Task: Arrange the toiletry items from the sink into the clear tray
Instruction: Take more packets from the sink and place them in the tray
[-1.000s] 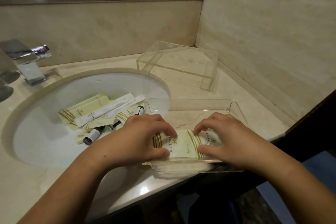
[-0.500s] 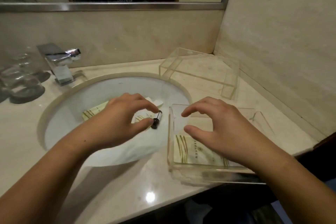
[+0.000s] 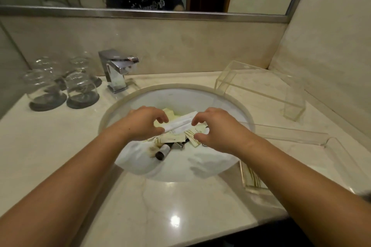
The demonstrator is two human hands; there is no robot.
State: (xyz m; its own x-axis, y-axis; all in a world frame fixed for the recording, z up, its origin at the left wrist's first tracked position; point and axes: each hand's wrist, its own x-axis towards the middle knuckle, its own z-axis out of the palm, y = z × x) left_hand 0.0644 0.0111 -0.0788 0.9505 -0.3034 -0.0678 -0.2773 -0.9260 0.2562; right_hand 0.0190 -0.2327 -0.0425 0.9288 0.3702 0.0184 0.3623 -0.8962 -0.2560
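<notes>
Both hands hover over the round white sink (image 3: 210,168), fingers curled and apart, holding nothing. My left hand (image 3: 143,123) is above the left end of a long white wrapped packet (image 3: 180,123); my right hand (image 3: 217,129) is above its right end. Under them lie several pale yellow sachets (image 3: 173,137) and a small dark-capped bottle (image 3: 163,152). The clear tray (image 3: 291,133) stands on the counter right of the sink, with one striped sachet (image 3: 253,177) inside; my right forearm crosses over it.
A chrome tap (image 3: 118,70) stands behind the sink. Several upturned glasses (image 3: 81,88) on dark coasters stand at the back left. A clear acrylic stand (image 3: 261,88) sits at the back right by the wall. The counter's front edge runs close below my arms.
Both hands left the sachet in the tray and moved left over the sink. The view has swung left and up, so the tray now lies at the right.
</notes>
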